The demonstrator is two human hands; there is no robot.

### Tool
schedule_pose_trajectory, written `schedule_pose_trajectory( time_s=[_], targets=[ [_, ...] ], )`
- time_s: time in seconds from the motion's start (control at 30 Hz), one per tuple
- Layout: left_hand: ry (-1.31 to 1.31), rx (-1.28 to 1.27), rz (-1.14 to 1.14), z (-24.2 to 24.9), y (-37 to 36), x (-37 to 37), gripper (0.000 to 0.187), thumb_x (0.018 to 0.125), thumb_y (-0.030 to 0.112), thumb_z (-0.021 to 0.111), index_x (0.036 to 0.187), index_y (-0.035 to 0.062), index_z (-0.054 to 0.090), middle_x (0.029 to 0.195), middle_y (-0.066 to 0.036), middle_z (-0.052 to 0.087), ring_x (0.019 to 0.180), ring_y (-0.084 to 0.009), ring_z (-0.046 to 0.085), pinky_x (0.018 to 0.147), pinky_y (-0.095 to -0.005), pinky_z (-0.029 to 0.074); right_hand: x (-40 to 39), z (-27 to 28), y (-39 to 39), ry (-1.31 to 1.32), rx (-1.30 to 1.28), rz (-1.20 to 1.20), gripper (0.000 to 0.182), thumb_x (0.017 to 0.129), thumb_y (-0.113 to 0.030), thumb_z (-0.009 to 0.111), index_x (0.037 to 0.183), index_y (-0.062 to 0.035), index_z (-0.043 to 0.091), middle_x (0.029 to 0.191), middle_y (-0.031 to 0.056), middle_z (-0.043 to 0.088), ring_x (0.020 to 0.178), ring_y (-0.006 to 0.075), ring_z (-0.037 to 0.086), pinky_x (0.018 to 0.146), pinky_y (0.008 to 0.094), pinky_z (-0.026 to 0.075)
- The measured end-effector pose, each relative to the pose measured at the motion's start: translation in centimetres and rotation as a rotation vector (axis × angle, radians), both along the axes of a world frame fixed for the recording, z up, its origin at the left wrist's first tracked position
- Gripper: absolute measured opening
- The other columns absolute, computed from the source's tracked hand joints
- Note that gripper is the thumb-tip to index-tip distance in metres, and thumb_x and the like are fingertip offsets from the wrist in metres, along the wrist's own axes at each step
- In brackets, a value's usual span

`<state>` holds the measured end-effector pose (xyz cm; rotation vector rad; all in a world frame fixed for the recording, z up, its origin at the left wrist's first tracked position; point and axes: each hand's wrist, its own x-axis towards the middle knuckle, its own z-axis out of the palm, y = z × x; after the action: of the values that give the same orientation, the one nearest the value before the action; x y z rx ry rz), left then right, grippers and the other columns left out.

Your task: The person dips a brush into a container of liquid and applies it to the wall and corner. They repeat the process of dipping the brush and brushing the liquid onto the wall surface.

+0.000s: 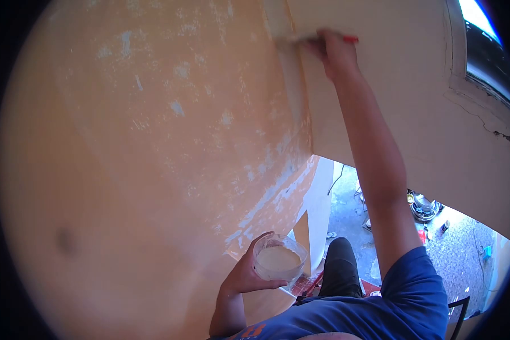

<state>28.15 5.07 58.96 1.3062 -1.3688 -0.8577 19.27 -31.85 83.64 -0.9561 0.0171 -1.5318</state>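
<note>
High up at the corner where two walls meet, my right hand is closed on a brush with a red handle end. The brush's front part is blurred and reaches the pale strip along the corner. Lower down, my left hand holds a clear plastic tub from its left side and below. Creamy white paint lies in the tub. The orange-beige wall on the left shows scattered white patches.
A cracked plain wall and a dark window are on the right. Far below, the floor holds a round metal object, a red item and a green item. A black metal frame stands at lower right.
</note>
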Motion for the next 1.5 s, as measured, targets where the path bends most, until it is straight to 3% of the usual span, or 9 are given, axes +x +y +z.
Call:
schedule_pose_trajectory(
  time_s=[0.13, 0.23, 0.5, 0.6, 0.8, 1.13, 1.27, 1.43, 1.5],
  targets=[
    [0.009, 0.022, -0.003, 0.9, -0.4, -0.8, 0.108, 0.052, 0.022, 0.089, 0.136, -0.0018, 0.026, 0.126, -0.014, 0.046, 0.121, -0.0235, 0.042, 0.103, -0.0359, 0.031, -1.6, 6.1, 0.0, -0.164, -0.024, 0.059, 0.016, 0.081, -0.003, 0.053, 0.09, 0.0097, 0.05, 0.085, 0.017, 0.059, 0.068, 0.0252, 0.064, 0.059, 0.0301, 0.058],
    [-0.009, 0.013, -0.008, 0.9, -0.3, -0.7, 0.108, 0.052, 0.022, 0.089, 0.136, -0.0015, 0.026, 0.125, -0.015, 0.047, 0.121, -0.0238, 0.042, 0.103, -0.0362, 0.031, -1.8, 4.8, -0.3, -0.225, -0.138, 0.025, 0.018, 0.081, -0.005, 0.054, 0.093, 0.008, 0.051, 0.087, 0.0158, 0.06, 0.068, 0.0236, 0.064, 0.06, 0.0299, 0.058],
    [-0.048, 0.052, -0.008, 0.7, -0.1, -0.6, 0.108, 0.052, 0.023, 0.089, 0.137, 0.0003, 0.026, 0.125, -0.016, 0.047, 0.121, -0.0249, 0.042, 0.103, -0.0366, 0.031, -1.4, -14.2, 4.4, 0.128, 0.244, -0.046, 0.029, 0.086, -0.008, 0.055, 0.111, 0.0029, 0.048, 0.097, 0.0143, 0.06, 0.078, 0.0224, 0.065, 0.065, 0.0308, 0.058],
    [-0.081, 0.026, -0.039, 0.4, -0.4, -0.3, 0.107, 0.053, 0.022, 0.089, 0.137, 0.0002, 0.026, 0.125, -0.015, 0.047, 0.121, -0.0241, 0.042, 0.103, -0.0361, 0.031, -2.7, -14.0, 4.6, 0.142, 0.195, -0.122, 0.027, 0.086, -0.007, 0.054, 0.11, 0.0039, 0.047, 0.097, 0.0152, 0.06, 0.079, 0.0229, 0.065, 0.067, 0.0311, 0.058],
    [-0.002, 0.021, -0.052, 0.3, -0.5, -0.6, 0.107, 0.052, 0.019, 0.089, 0.137, -0.0002, 0.025, 0.124, -0.012, 0.047, 0.12, -0.0224, 0.042, 0.102, -0.0354, 0.032, -1.0, -5.2, 1.5, -0.088, -0.077, 0.034, 0.025, 0.089, -0.011, 0.052, 0.109, 0.0027, 0.046, 0.098, 0.0166, 0.06, 0.085, 0.0251, 0.065, 0.071, 0.032, 0.057],
    [0.01, 0.031, -0.05, -1.1, -0.6, -0.1, 0.11, 0.05, 0.021, 0.09, 0.136, -0.0001, 0.025, 0.127, -0.014, 0.044, 0.122, -0.0237, 0.041, 0.103, -0.0359, 0.032, -2.9, -21.9, 5.8, 0.348, 0.339, -0.054, 0.026, 0.086, -0.012, 0.058, 0.107, 0.0013, 0.048, 0.094, 0.0162, 0.062, 0.079, 0.0238, 0.067, 0.068, 0.0301, 0.058],
    [0.02, 0.025, -0.045, -1.0, -0.4, -0.2, 0.11, 0.05, 0.022, 0.09, 0.136, -0.0001, 0.026, 0.13, -0.014, 0.042, 0.123, -0.0239, 0.04, 0.103, -0.0362, 0.032, -2.6, -20.8, 5.5, 0.464, 0.314, -0.154, 0.028, 0.083, -0.008, 0.06, 0.106, 0.0036, 0.049, 0.092, 0.0162, 0.06, 0.077, 0.0233, 0.066, 0.063, 0.0284, 0.059],
    [0.071, 0.048, -0.019, -1.2, 0.5, -0.1, 0.11, 0.049, 0.021, 0.09, 0.136, -0.0001, 0.026, 0.13, -0.014, 0.042, 0.123, -0.0234, 0.04, 0.103, -0.0356, 0.032, 0.3, -15.0, 3.5, 0.316, 0.185, -0.183, 0.028, 0.081, -0.004, 0.058, 0.106, 0.0052, 0.049, 0.093, 0.0173, 0.057, 0.076, 0.0254, 0.065, 0.067, 0.0313, 0.059],
    [0.098, 0.052, -0.018, -1.2, 0.6, -0.1, 0.11, 0.049, 0.02, 0.09, 0.136, -0.0002, 0.026, 0.13, -0.014, 0.042, 0.123, -0.0232, 0.04, 0.103, -0.0355, 0.032, -0.2, -13.7, 2.0, 0.122, 0.159, -0.038, 0.026, 0.084, -0.005, 0.055, 0.106, 0.006, 0.049, 0.094, 0.0173, 0.058, 0.08, 0.0276, 0.064, 0.072, 0.0335, 0.059]
  ],
)
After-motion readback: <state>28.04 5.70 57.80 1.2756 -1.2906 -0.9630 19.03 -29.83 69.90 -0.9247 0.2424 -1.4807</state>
